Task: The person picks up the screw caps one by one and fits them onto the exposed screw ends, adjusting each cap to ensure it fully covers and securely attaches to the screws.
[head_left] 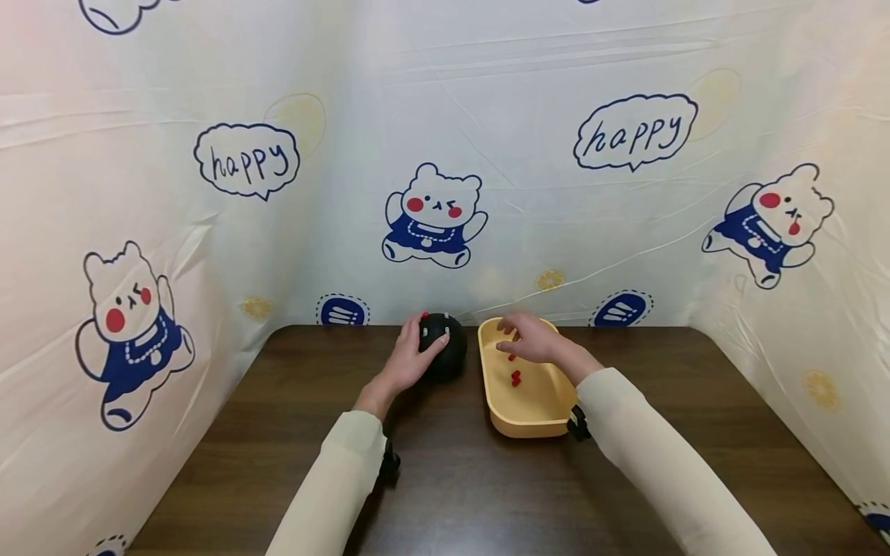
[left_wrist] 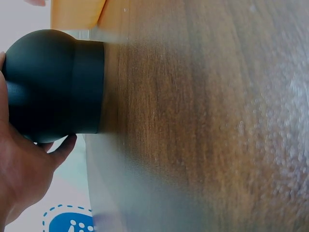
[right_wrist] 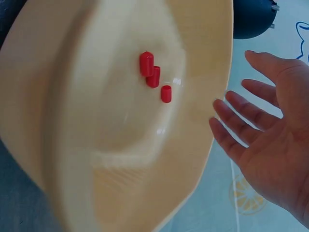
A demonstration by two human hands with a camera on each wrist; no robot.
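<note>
A black ball-shaped body (head_left: 452, 359) with a short straight base (left_wrist: 89, 87) stands on the table. Several short metal pegs (right_wrist: 275, 7) stick out of it, and a small red piece (head_left: 425, 314) shows near its top. My left hand (head_left: 405, 361) holds the ball from its left side, fingers and thumb spread round it. Over the far part of a yellow plastic tray (head_left: 531, 428) hovers my right hand (head_left: 531, 340), fingers loosely bent and apart, with nothing in it. Small red caps (right_wrist: 147, 64) lie on the tray floor, two of them touching.
The tray stands just right of the black ball on a dark brown wooden table (head_left: 445, 494). A pale printed cloth (head_left: 528, 154) hangs close behind the table's back edge and along both sides.
</note>
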